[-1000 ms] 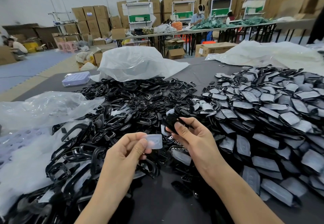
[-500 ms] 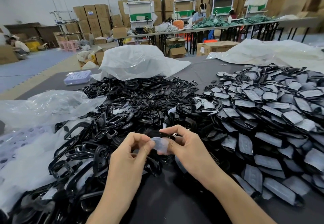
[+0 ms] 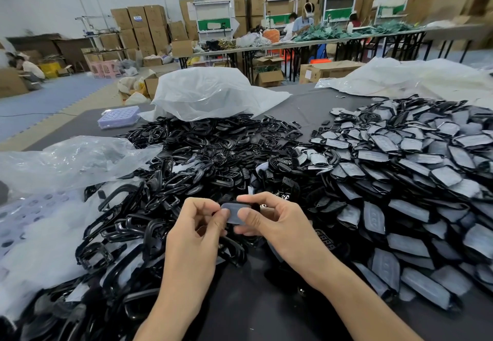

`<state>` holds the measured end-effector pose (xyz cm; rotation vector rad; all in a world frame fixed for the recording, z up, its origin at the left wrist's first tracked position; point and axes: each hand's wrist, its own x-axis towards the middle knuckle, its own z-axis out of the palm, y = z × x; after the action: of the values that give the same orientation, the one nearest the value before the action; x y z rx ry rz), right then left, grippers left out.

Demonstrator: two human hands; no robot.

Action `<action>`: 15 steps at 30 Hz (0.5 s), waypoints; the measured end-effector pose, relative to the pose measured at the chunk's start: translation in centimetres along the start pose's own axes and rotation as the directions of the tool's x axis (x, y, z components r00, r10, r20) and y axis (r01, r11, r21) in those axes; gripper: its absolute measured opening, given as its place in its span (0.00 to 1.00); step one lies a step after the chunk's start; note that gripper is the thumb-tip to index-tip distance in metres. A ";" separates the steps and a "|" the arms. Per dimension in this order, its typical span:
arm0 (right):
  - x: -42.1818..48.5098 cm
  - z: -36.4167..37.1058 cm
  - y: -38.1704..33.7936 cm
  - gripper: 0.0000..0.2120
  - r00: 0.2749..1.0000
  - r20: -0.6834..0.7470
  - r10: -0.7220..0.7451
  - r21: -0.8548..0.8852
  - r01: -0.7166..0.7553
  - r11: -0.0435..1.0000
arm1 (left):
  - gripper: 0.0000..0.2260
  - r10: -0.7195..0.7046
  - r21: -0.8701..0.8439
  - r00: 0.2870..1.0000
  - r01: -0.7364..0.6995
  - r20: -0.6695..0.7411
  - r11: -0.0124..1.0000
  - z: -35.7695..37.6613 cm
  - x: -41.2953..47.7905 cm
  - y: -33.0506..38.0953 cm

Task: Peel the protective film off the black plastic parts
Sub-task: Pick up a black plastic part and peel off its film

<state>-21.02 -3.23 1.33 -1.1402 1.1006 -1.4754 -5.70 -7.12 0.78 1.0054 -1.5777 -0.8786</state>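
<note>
My left hand point(image 3: 196, 230) and my right hand point(image 3: 269, 220) meet above the near middle of the dark table point(image 3: 301, 100). Between their fingertips sits one small black plastic part with a grey film point(image 3: 234, 212) on its face. Both hands pinch it, the left at its left edge, the right from the right side. A heap of film-covered black parts point(image 3: 400, 180) fills the right side. A heap of bare black frames and parts point(image 3: 186, 159) spreads across the middle and left.
Crumpled clear plastic bags lie at the left point(image 3: 66, 161), at the back centre point(image 3: 208, 95) and at the back right point(image 3: 413, 76). A lilac tray point(image 3: 118, 117) stands at the far left. Cardboard boxes and people at long tables fill the background.
A second ago my left hand held a loose film apart from the right hand's black part. The hands have since come together and now both pinch one film-covered part.
</note>
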 end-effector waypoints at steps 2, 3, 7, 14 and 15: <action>0.0 -0.1 0.1 0.08 1.000 -0.029 -0.001 -0.023 0.000 1.000 | 0.11 -0.002 -0.025 1.000 0.002 0.003 1.000 0.1 0.0 0.2; 0.1 -0.1 0.1 0.08 0.999 -0.044 -0.001 -0.030 0.000 1.000 | 0.11 -0.008 -0.043 1.000 0.009 0.009 0.999 0.1 0.0 0.3; 0.0 -0.2 0.0 0.06 0.997 -0.083 -0.003 -0.015 0.002 1.000 | 0.07 -0.088 -0.179 0.988 0.109 0.124 0.978 0.0 0.3 0.4; -0.1 -0.2 0.0 0.05 0.994 -0.109 -0.024 0.023 0.027 0.999 | 0.06 -0.154 -0.233 0.942 0.229 0.298 0.945 -0.3 0.4 0.3; -0.1 -0.2 0.0 0.05 0.994 -0.104 -0.025 0.010 0.026 1.000 | 0.06 -0.140 -0.205 0.949 0.202 0.281 0.958 -0.3 0.4 0.2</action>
<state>-21.22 -3.10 1.30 -1.0836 1.1505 -1.5739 -5.46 -7.46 1.19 0.8945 -1.5754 -1.3332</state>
